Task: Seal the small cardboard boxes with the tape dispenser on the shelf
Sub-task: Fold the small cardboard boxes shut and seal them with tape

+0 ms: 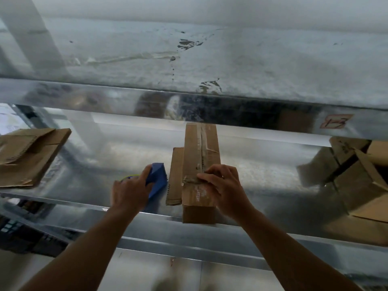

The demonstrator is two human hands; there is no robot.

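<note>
A long narrow cardboard box (199, 156) lies on the metal shelf (105, 156), its near end past the shelf's front edge. Clear tape runs along its top seam. My right hand (220, 185) rests on the box's near top, fingers curled over the tape end. Left of the box stands a blue tape dispenser (157, 177). My left hand (130, 192) grips it from the near side and covers much of it. A flat cardboard piece (176, 175) lies between dispenser and box.
A flattened cardboard box (29, 156) lies at the shelf's left. Open cardboard boxes (357, 175) sit at the right. A higher shelf (210, 59) overhangs, its front beam carrying a label (336, 121). Dark items (27, 227) show on a lower level at the left.
</note>
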